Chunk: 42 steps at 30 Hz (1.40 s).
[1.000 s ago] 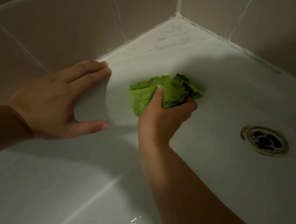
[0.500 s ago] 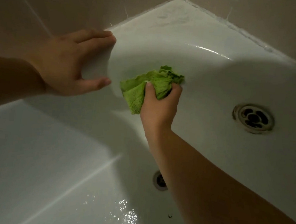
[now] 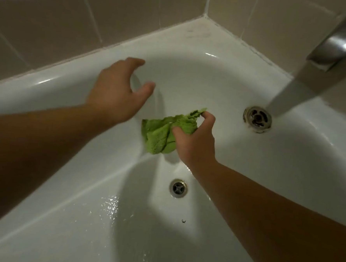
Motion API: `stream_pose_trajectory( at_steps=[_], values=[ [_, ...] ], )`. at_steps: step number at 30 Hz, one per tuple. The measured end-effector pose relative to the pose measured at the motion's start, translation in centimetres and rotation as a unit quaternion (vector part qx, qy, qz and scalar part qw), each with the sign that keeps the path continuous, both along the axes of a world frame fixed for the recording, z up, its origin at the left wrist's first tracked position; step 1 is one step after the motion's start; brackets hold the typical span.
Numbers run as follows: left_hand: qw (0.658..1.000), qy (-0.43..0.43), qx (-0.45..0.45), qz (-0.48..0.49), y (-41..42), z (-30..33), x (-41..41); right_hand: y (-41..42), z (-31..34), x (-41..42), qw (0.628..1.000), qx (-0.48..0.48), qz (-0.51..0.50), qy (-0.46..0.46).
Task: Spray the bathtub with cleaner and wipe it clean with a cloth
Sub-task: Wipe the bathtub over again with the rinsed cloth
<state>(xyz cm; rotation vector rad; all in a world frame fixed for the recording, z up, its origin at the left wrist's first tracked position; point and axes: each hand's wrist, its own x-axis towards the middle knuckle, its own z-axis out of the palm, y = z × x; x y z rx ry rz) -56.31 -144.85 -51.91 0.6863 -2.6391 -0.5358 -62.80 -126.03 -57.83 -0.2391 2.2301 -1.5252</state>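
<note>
We look down into the white enamel bathtub (image 3: 237, 155), its near end cut off by the lower edge of the view. Our right hand (image 3: 196, 140) pinches the crumpled green terry cloth (image 3: 161, 134) between thumb and curled fingers, holding it against the tub's sloping end wall above the round metal floor drain (image 3: 178, 188); the hand covers the cloth's right part. Our left hand (image 3: 118, 91) sits with relaxed, slightly curved fingers by the tub's curved inner edge, holding nothing, though blur keeps us from telling whether the fingertips touch the enamel. The round metal overflow fitting (image 3: 257, 119) shows on the end wall to the right. A brushed metal spout (image 3: 339, 50) enters from the upper right, mostly out of view. A small dark speck (image 3: 183, 221) lies on the wet tub floor, too small to identify. We can read no writing or brand anywhere.
</note>
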Motion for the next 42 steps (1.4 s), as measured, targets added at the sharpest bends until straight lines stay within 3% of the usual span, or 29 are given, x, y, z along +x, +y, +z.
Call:
stream_pose_trajectory(
  at_steps=[3, 8, 11, 14, 18, 21, 28, 34, 36, 38, 40, 42],
  values=[
    [0.997, 0.039, 0.068, 0.022, 6.1, 0.6, 5.5, 1.0, 2.4, 1.0, 0.998, 0.023, 0.057, -0.007],
    [0.985, 0.040, 0.157, 0.067, 12.8, 1.4, 12.0, 2.3, 6.2, 2.9, 0.995, -0.011, 0.054, -0.079],
    [0.959, 0.115, 0.239, 0.103, 14.9, 1.9, 12.8, 3.7, 7.9, 3.3, 0.988, -0.052, 0.058, -0.136],
    [0.926, 0.164, 0.311, 0.140, 16.0, 1.8, 12.2, 5.2, 8.6, 2.5, 0.988, -0.012, 0.071, -0.137],
    [0.938, 0.125, 0.300, 0.120, 17.0, 0.4, 11.1, 6.4, 8.5, 1.0, 0.982, 0.014, 0.104, -0.156],
    [0.938, 0.100, 0.323, 0.078, 17.3, 0.0, 9.7, 6.9, 9.0, -0.2, 0.972, 0.002, 0.186, -0.145],
    [0.945, 0.104, 0.293, 0.106, 16.6, 1.1, 5.1, 6.8, 10.2, -3.3, 0.948, -0.022, 0.282, -0.149],
    [0.922, 0.137, 0.337, 0.131, 15.4, 2.1, 1.8, 7.0, 11.2, -6.8, 0.944, -0.071, 0.265, -0.183],
    [0.915, 0.134, 0.353, 0.140, 15.3, 1.8, 1.0, 7.0, 11.0, -9.0, 0.964, -0.027, 0.257, -0.068],
    [0.911, 0.131, 0.364, 0.140, 15.2, 1.1, 0.2, 6.8, 9.9, -12.3, 0.962, 0.030, 0.234, 0.138],
    [0.909, 0.135, 0.368, 0.143, 15.1, 0.4, -0.9, 6.3, 8.7, -16.1, 0.906, 0.074, 0.210, 0.359],
    [0.904, 0.142, 0.373, 0.153, 15.1, -0.3, -2.4, 5.5, 7.7, -19.6, 0.840, 0.128, 0.239, 0.471]
  ],
)
